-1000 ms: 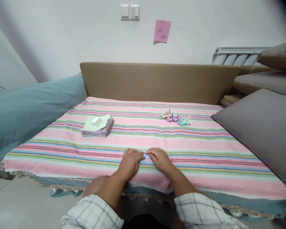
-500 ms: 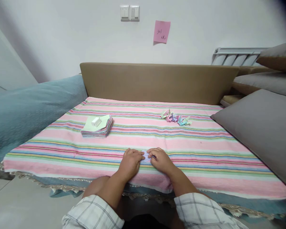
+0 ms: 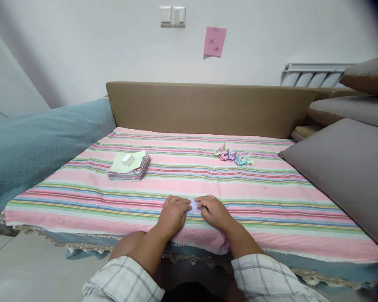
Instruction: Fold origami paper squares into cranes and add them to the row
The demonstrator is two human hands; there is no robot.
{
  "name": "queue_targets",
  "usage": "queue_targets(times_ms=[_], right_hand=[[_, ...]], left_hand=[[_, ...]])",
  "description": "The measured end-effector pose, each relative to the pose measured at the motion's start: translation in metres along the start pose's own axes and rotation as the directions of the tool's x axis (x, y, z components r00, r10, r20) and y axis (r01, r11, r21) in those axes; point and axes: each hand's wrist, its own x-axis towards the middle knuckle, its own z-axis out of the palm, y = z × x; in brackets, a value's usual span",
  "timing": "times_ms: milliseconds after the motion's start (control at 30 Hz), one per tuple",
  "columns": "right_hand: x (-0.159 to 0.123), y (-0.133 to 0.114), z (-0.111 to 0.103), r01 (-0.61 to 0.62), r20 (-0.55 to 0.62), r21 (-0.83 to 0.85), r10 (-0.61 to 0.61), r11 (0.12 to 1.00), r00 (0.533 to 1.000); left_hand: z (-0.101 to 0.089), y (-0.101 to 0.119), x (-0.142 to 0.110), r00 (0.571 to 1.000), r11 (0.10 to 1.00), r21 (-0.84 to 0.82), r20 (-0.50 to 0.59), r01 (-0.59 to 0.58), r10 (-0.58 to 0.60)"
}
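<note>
A small pale lavender piece of folded paper (image 3: 193, 205) lies on the striped cover near the front of the seat. From the left, my left hand (image 3: 175, 212) grips its edge with curled fingers. My right hand (image 3: 213, 211) is closed at the paper's right side, thumb and forefinger bent together on it. Both hands hide parts of the paper, so its full shape does not show. Beyond the hands, to the right, several folded paper cranes (image 3: 229, 155) in green, pink, purple and blue sit in a row.
A stack of coloured paper sheets (image 3: 127, 170) lies to the left, with a small white block (image 3: 127, 160) on top. The pink striped cover (image 3: 182, 176) spreads over the seat. Grey cushions (image 3: 343, 167) stand at the right, and a blue-covered armrest (image 3: 50, 138) at the left.
My right hand has shifted very slightly to the right at the paper, showing a little more of it. My left hand stays almost in place.
</note>
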Motion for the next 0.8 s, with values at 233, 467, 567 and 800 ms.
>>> queue_targets(times_ms=[233,467,567,800], right_hand=[[0.0009,0.004,0.0026,0.055,0.01,-0.059,-0.055,0.997,0.998],[-0.0027,0.003,0.0002,0.026,0.022,-0.058,-0.025,0.998,0.999],[-0.0027,0.0044,0.0016,0.069,0.05,-0.12,-0.063,0.99,0.997],[-0.0022,0.0047,0.0009,0.079,0.053,-0.121,-0.073,0.989,0.996]], left_hand=[[0.0005,0.0006,-0.0003,1.0,1.0,0.002,0.005,0.015,-0.015],[0.0008,-0.0005,0.0002,1.0,1.0,-0.002,0.015,0.007,-0.007],[0.0017,-0.001,0.0,1.0,1.0,0.014,0.021,0.008,-0.008],[0.0005,0.0002,-0.0001,1.0,1.0,0.031,0.017,0.005,-0.006]])
